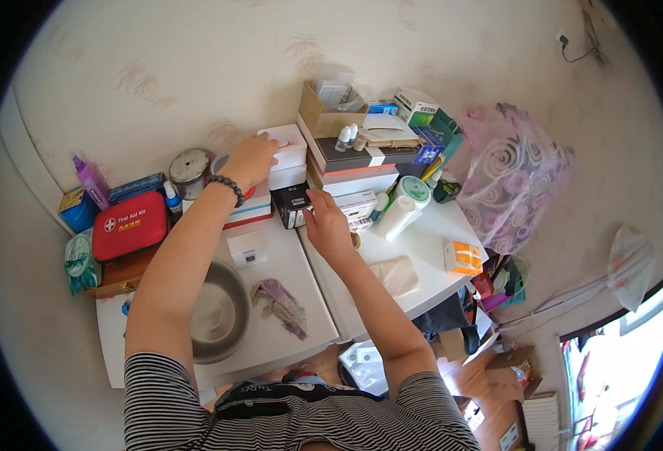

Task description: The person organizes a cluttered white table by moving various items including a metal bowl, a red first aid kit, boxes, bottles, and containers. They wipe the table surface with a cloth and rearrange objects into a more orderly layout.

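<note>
My left hand (250, 159), with a dark bead bracelet at the wrist, reaches to the back of the table. Its fingers are bent against the left side of a small white box (289, 145), which rests on another white box (287, 177). Under these sits a black box (290, 204) with pale print. At its right end is my right hand (328, 227), thumb and forefinger closed on the box edge. Part of that grip is hidden. In front stands a small white box with a dark label (248, 249).
Between my arms lie a steel basin (221, 319) and a crumpled cloth (280, 307). A red first aid case (130, 225) and a round tin (190, 167) stand left. Stacked boxes (361, 156), a white roll (397, 219), a beige cloth (396, 276) and an orange box (463, 258) are right.
</note>
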A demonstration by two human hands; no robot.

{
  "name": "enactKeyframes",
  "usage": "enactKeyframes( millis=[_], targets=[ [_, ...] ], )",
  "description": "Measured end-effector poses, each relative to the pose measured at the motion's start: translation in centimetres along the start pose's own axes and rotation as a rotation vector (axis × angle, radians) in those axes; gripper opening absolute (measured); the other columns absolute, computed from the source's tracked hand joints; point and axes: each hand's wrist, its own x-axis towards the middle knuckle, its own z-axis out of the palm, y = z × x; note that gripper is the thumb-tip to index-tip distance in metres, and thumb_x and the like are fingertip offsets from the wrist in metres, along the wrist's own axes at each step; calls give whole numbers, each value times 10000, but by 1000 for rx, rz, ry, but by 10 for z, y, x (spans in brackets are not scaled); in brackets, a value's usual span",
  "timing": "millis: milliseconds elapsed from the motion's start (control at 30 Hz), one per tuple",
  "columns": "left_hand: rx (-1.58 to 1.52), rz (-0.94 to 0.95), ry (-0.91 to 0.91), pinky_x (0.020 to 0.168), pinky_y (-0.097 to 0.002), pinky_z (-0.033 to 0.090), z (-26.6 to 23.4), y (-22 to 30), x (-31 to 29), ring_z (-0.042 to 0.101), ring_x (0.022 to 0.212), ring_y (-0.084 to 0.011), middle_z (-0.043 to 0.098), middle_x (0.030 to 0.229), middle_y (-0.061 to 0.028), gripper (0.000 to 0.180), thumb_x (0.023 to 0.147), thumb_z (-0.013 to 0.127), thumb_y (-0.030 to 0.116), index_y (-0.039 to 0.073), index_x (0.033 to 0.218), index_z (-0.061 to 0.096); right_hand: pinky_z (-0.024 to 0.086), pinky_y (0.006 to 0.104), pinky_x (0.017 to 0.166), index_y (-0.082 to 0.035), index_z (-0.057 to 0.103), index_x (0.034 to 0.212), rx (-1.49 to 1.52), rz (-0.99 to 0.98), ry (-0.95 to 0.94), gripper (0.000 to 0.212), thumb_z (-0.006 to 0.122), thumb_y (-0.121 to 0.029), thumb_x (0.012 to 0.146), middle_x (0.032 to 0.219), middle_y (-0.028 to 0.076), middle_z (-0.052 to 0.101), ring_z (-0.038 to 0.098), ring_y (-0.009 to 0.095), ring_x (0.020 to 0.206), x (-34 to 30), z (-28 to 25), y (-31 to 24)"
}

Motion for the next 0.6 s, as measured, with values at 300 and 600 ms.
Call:
enactKeyframes(
  millis=[300, 600],
  targets=[
    [267, -7, 109, 970, -450, 396, 16, 32, -3, 505, 1152, -377, 612, 1151, -168, 656, 647, 841, 227, 31, 1195, 538, 462, 457, 967, 118, 448, 1247, -17, 199, -148, 579, 707, -85, 771, 1291, 346, 427, 501, 481, 1161, 31, 56, 12],
    [290, -19, 2, 1033, -455, 376, 19, 28, 7, 501, 1181, -396, 599, 1168, -201, 648, 650, 836, 196, 16, 1175, 501, 422, 465, 1004, 117, 419, 1264, 136, 276, -185, 666, 746, -106, 728, 1254, 348, 433, 469, 496, 1167, 37, 53, 12]
  ],
)
